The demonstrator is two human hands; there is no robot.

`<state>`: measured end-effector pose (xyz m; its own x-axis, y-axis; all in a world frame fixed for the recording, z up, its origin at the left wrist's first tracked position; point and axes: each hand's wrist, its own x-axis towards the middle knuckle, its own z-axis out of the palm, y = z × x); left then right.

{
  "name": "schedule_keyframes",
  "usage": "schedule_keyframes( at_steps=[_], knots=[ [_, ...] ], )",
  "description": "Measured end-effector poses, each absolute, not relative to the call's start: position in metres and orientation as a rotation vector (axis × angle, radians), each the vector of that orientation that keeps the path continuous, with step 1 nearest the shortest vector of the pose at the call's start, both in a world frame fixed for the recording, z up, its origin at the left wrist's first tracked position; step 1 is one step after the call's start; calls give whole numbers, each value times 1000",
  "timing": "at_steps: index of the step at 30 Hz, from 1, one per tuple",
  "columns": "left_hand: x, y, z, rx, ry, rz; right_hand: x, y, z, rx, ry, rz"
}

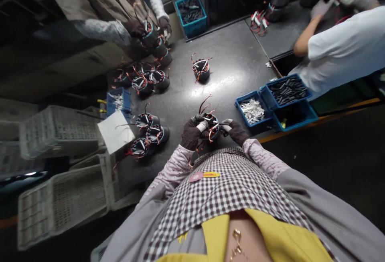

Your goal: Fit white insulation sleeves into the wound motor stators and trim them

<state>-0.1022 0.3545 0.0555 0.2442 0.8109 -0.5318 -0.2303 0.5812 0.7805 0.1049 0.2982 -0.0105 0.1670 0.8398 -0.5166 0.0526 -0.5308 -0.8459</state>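
Observation:
A round black motor stator (211, 125) with red and white wires sits at the near edge of the dark worktable (228, 69), right in front of my body. My left hand (192, 132), in a dark glove, grips its left side, with a white-taped finger on the rim. My right hand (234, 130), also gloved, holds its right side and pinches something thin and dark across the top. What that thin piece is I cannot tell.
Three finished stators (147, 134) lie to my left beside a white card (116, 132). A lone stator (201, 69) stands mid-table. Blue bins (275, 105) of parts sit to my right. Grey crates (60, 198) are at left. Two other people work at the far side.

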Motion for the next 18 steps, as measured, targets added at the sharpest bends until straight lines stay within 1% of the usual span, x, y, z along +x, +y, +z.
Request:
schedule_keyframes(
  at_steps=[3,5,7,9,11,12,14,18],
  knots=[
    [-104,356,61,659,1100,733,116,305,-1,-1752,-906,1376],
    [-104,356,69,668,1074,703,126,306,20,-1750,-900,1235],
    [-100,357,78,665,1023,683,129,306,49,-1653,-937,1178],
    [-95,358,84,664,944,655,124,307,78,-1487,-1068,1263],
    [-91,360,86,659,883,617,117,308,96,-1379,-1186,1355],
    [-91,360,85,645,882,610,116,307,97,-1395,-1175,1363],
    [-95,361,82,570,924,655,121,303,85,-1506,-1035,1335],
    [-108,357,73,418,920,786,142,282,24,-1714,-836,1327]
  ],
)
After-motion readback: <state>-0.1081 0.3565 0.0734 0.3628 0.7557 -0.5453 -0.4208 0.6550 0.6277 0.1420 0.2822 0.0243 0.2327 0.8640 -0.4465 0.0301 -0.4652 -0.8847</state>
